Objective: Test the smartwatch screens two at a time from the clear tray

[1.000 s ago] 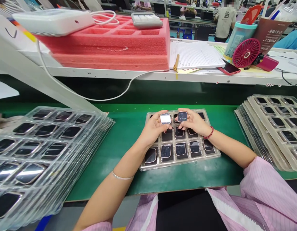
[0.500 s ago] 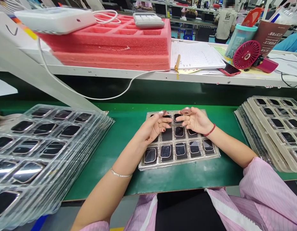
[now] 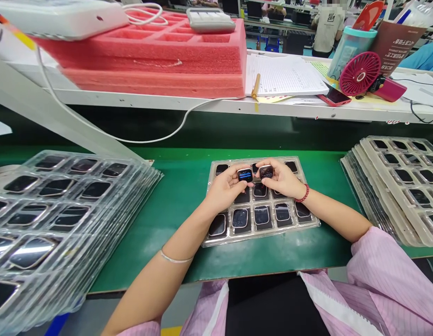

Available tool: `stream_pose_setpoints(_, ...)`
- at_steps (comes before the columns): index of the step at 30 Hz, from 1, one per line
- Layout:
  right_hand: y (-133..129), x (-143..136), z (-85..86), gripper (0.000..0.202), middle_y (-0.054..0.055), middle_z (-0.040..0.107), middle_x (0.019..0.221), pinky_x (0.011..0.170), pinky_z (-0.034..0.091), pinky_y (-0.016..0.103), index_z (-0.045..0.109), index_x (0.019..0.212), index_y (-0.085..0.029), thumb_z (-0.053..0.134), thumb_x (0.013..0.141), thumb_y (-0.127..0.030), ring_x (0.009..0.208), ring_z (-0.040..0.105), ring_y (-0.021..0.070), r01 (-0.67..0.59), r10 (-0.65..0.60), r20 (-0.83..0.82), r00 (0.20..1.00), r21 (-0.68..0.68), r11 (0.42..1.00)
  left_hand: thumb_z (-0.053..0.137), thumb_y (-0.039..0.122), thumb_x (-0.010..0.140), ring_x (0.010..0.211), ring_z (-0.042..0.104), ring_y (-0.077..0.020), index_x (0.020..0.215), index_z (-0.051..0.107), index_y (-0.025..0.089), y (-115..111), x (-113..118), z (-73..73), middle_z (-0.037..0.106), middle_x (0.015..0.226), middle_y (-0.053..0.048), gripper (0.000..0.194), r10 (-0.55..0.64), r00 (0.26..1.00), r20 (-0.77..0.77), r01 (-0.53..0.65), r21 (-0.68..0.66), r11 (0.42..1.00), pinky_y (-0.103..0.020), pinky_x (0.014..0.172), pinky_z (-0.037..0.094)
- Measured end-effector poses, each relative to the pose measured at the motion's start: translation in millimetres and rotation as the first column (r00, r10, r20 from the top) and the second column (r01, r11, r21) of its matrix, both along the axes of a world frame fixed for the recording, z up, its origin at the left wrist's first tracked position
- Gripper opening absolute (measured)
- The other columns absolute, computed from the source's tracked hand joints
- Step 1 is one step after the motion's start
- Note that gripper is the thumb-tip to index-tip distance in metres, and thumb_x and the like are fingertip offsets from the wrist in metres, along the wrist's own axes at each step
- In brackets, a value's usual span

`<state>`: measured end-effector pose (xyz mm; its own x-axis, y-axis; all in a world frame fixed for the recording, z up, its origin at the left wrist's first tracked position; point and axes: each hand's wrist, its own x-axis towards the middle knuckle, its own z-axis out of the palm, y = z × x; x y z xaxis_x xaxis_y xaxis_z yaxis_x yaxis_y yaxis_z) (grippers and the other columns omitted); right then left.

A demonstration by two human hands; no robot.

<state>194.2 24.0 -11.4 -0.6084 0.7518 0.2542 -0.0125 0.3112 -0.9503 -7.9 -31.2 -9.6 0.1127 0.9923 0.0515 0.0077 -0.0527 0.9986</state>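
Above the back part of a clear plastic tray (image 3: 265, 232), my left hand (image 3: 227, 187) grips a watch case (image 3: 244, 175) whose screen is lit with blue lines. Beside it, my right hand (image 3: 285, 180) has its fingers and thumb on a second watch case (image 3: 266, 171) with a dark screen. Both screens face up toward me, close together. Dark square watch faces (image 3: 261, 215) sit in the tray's compartments on the green table (image 3: 289, 254). My hands hide part of the back rows.
Stacked trays of watch faces stand at left (image 3: 72, 200) and right (image 3: 405, 175). A white shelf (image 3: 282, 108) behind carries red foam (image 3: 149, 60), papers (image 3: 282, 77), a phone (image 3: 334, 95) and a pink fan (image 3: 359, 73). A white cable (image 3: 184, 122) hangs below its edge.
Both watch cases have been turned so their screens face me, and the left one shows a lit display. My fingers have closed around their edges. The camera view has shifted slightly.
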Motion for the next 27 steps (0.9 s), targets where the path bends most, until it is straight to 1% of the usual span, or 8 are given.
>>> stream_pose_setpoints(3, -0.1, -0.1, 0.2, 0.03, 0.007, 0.066, 0.1, 0.078, 0.055, 0.032, 0.055, 0.11, -0.018, 0.061, 0.08, -0.019, 0.094, 0.067, 0.0196, -0.017, 0.017, -0.006, 1.0, 0.022, 1.0, 0.069, 0.021, 0.076, 0.077, 0.073, -0.019, 0.117, 0.06, 0.016, 0.3, 0.0, 1.2, 0.074, 0.104, -0.009, 0.042, 0.0, 1.0, 0.022, 0.0, 0.008, 1.0, -0.025, 0.058, 0.053)
stream_pose_setpoints(6, -0.3, 0.0, 0.2, 0.031, 0.007, 0.066, 0.099, 0.08, 0.055, 0.033, 0.054, 0.11, -0.018, 0.063, 0.08, -0.02, 0.093, 0.067, 0.0199, -0.023, 0.023, -0.008, 1.0, 0.019, 1.0, 0.07, 0.022, 0.077, 0.076, 0.074, -0.0189, 0.118, 0.06, 0.016, 0.5, -0.1, 2.3, 0.073, 0.1, -0.008, 0.043, 0.007, 0.999, 0.034, -0.008, 0.015, 1.0, -0.025, 0.058, 0.053)
stream_pose_setpoints(13, -1.4, 0.4, 0.4, 0.034, 0.008, 0.067, 0.101, 0.073, 0.055, 0.03, 0.055, 0.112, -0.018, 0.065, 0.08, -0.022, 0.094, 0.067, 0.0204, -0.006, 0.006, 0.01, 1.0, 0.017, 1.0, 0.071, 0.025, 0.077, 0.079, 0.074, -0.0207, 0.12, 0.061, 0.017, -0.5, -1.1, 4.6, 0.073, 0.098, -0.008, 0.045, -0.002, 0.999, 0.042, 0.002, -0.005, 1.0, -0.026, 0.059, 0.054)
stream_pose_setpoints(17, -2.2, 0.2, 0.3, 0.031, 0.008, 0.067, 0.102, 0.07, 0.055, 0.03, 0.056, 0.11, -0.017, 0.063, 0.08, -0.022, 0.092, 0.067, 0.02, 0.001, -0.001, 0.009, 1.0, 0.017, 1.0, 0.071, 0.026, 0.077, 0.076, 0.074, -0.0202, 0.118, 0.061, 0.016, -0.1, -1.0, 4.2, 0.074, 0.102, -0.01, 0.044, 0.0, 0.999, 0.045, 0.0, -0.011, 1.0, -0.026, 0.058, 0.053)
stream_pose_setpoints(20, -2.9, 0.5, 1.2, 0.034, 0.008, 0.068, 0.102, 0.07, 0.054, 0.03, 0.056, 0.112, -0.017, 0.064, 0.079, -0.022, 0.093, 0.067, 0.0206, 0.01, -0.012, 0.03, 0.999, 0.052, 0.999, 0.07, 0.024, 0.076, 0.076, 0.074, -0.02, 0.117, 0.062, 0.016, -0.5, -0.1, 5.5, 0.074, 0.104, -0.01, 0.043, 0.012, 1.0, 0.028, -0.011, -0.012, 1.0, -0.026, 0.059, 0.053)
stream_pose_setpoints(24, -3.0, 1.1, 2.3, 0.033, 0.009, 0.069, 0.104, 0.071, 0.054, 0.03, 0.056, 0.112, -0.017, 0.063, 0.08, -0.023, 0.097, 0.068, 0.0217, 0.001, -0.003, 0.038, 0.999, 0.047, 0.999, 0.068, 0.019, 0.074, 0.078, 0.073, -0.0205, 0.117, 0.062, 0.017, -1.6, 1.1, 8.4, 0.074, 0.098, -0.008, 0.044, 0.014, 1.0, 0.01, -0.014, -0.026, 1.0, -0.027, 0.06, 0.054)
stream_pose_setpoints(27, -2.6, 1.2, 2.0, 0.033, 0.009, 0.068, 0.106, 0.073, 0.055, 0.031, 0.056, 0.112, -0.018, 0.064, 0.08, -0.023, 0.098, 0.068, 0.0224, -0.003, 0.001, 0.032, 0.999, 0.048, 0.999, 0.067, 0.019, 0.073, 0.078, 0.074, -0.021, 0.118, 0.062, 0.017, -1.8, 0.8, 8.8, 0.074, 0.095, -0.007, 0.045, 0.012, 1.0, 0.01, -0.012, -0.027, 1.0, -0.027, 0.06, 0.054)
